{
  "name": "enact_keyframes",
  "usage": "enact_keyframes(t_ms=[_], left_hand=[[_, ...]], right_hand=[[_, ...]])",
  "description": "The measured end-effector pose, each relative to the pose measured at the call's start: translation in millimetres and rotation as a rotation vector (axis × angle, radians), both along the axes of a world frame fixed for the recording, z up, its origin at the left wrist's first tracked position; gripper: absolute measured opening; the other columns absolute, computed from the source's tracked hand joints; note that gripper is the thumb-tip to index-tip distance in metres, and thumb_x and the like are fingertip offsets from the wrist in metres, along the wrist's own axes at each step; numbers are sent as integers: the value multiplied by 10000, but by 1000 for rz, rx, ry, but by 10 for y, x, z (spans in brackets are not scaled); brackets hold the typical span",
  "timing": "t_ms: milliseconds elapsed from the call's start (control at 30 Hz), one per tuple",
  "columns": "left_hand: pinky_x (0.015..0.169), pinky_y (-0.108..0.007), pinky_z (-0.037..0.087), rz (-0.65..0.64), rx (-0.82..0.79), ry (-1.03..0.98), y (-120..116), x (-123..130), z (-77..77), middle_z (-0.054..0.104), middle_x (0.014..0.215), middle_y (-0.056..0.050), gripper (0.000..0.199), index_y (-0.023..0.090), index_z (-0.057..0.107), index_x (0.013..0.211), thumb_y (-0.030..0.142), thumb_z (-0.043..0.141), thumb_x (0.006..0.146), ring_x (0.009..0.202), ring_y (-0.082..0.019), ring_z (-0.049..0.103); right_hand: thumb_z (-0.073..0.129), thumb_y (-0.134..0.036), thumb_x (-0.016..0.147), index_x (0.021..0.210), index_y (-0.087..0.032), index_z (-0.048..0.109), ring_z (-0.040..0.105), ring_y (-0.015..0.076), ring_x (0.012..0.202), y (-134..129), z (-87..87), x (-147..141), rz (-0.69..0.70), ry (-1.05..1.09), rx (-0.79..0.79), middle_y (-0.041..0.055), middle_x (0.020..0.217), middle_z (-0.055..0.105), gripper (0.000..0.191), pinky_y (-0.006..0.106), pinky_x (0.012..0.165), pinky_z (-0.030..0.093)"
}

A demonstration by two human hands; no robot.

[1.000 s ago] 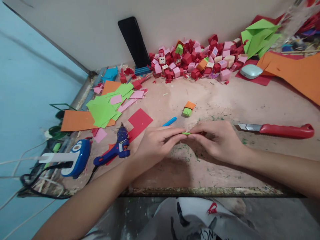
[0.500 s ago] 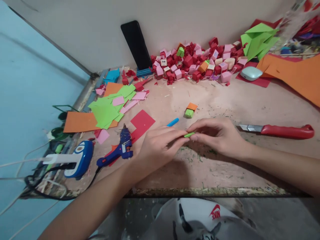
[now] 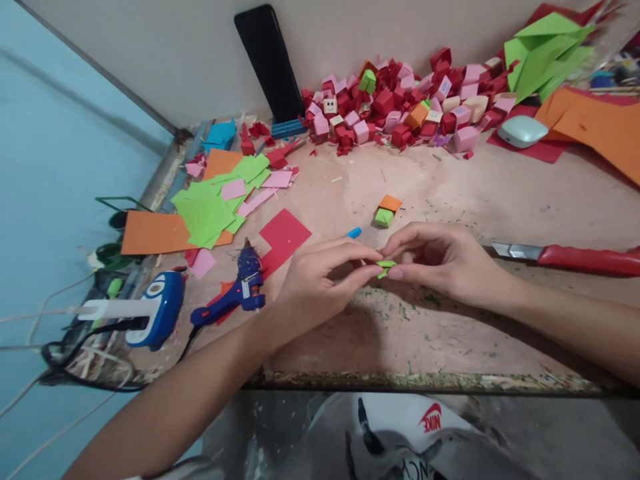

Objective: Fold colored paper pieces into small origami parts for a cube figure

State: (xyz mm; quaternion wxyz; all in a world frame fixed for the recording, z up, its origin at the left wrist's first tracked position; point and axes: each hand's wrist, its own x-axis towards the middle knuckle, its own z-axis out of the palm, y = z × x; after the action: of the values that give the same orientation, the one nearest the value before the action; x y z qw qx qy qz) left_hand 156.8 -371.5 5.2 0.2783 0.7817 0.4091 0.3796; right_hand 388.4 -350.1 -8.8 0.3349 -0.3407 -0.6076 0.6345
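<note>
Between the fingertips of both hands is a small folded piece of green paper (image 3: 385, 265). My left hand (image 3: 325, 270) pinches its left end, and my right hand (image 3: 435, 263) pinches the right end with thumb and fingers. Just beyond them lies a little green and orange paper block (image 3: 387, 212). A blue stick-like thing (image 3: 355, 233) shows partly from behind my left hand. The red-handled utility knife (image 3: 585, 259), its blade out, lies beyond my right wrist. To the left of my left hand rests a blue glue gun (image 3: 240, 287).
Many red and pink paper cubes (image 3: 385, 107) are heaped at the back beside a leaning black phone (image 3: 270, 63). Green paper sheets (image 3: 205, 213) and a red sheet (image 3: 285, 237) lie left. A blue power adapter (image 3: 163, 310) with cables stands at the left edge.
The green paper has turned a little between my fingers and shows more of its folds. The whole view has shifted slightly; both hands still hold the piece.
</note>
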Motion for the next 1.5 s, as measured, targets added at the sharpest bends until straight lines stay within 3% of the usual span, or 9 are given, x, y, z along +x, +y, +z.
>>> enact_keyframes(t_ms=[133, 233, 433, 600, 733, 1067, 1267, 1500], left_hand=[[781, -261, 592, 58, -16, 4, -10, 22, -14, 821, 898, -15, 23, 215, 797, 951, 209, 778, 940, 809, -146, 757], [716, -231, 584, 117, 68, 0, -19, 24, -26, 799, 846, 1, 47, 203, 759, 920, 169, 790, 919, 758, -128, 744], [831, -258, 613, -64, 361, 42, 3, 0, -60, 813, 959, -37, 91, 192, 719, 954, 102, 719, 969, 885, -138, 771], [898, -331, 634, -101, 471, 153, 16, -41, -92, 834, 1130, -94, 144, 185, 756, 1083, 164, 779, 943, 1005, -205, 806], [902, -314, 633, -92, 548, 201, 11, -42, -91, 845, 1114, -87, 163, 179, 752, 1095, 174, 793, 937, 1019, -202, 815], [935, -330, 642, -87, 542, 271, -30, -37, -57, 840, 1129, -95, 196, 171, 717, 1146, 157, 743, 952, 1041, -210, 812], [935, -322, 643, -70, 518, 288, -50, -39, -19, 842, 1120, -63, 189, 195, 717, 1126, 148, 719, 943, 995, -192, 814], [924, -293, 626, -102, 481, 330, -37, -44, -27, 834, 1143, -49, 165, 194, 725, 1116, 132, 687, 967, 991, -169, 802]], right_hand=[[863, -303, 885, 1015, -173, 745, 520, 100, 545, 2, 30, 1, 73, -59, -27, -36, 638, 633, 218, 231, 502, 403], [823, -346, 933, 1066, -164, 750, 610, 123, 628, -3, 44, 10, 110, -34, -99, 17, 743, 724, 237, 251, 581, 498], [801, -347, 947, 978, -164, 777, 674, 139, 613, -5, 30, 1, 67, -20, -116, 40, 704, 761, 187, 253, 574, 531], [796, -337, 949, 983, -163, 773, 700, 142, 609, 7, 28, -11, 26, -14, -149, 52, 710, 786, 178, 241, 548, 529], [817, -287, 929, 956, -155, 770, 734, 137, 637, 24, 36, -7, 55, 47, -160, 44, 713, 796, 143, 241, 619, 573], [873, -284, 874, 934, -150, 775, 746, 141, 642, 42, 23, -9, 86, 87, -177, 37, 718, 800, 176, 250, 644, 590], [855, -290, 892, 940, -151, 798, 724, 133, 632, 22, 31, -13, -11, 75, -156, 46, 736, 794, 158, 241, 596, 563], [874, -267, 874, 921, -136, 776, 700, 113, 607, 29, -1, -11, -19, 110, -191, 28, 678, 770, 170, 212, 557, 532]])
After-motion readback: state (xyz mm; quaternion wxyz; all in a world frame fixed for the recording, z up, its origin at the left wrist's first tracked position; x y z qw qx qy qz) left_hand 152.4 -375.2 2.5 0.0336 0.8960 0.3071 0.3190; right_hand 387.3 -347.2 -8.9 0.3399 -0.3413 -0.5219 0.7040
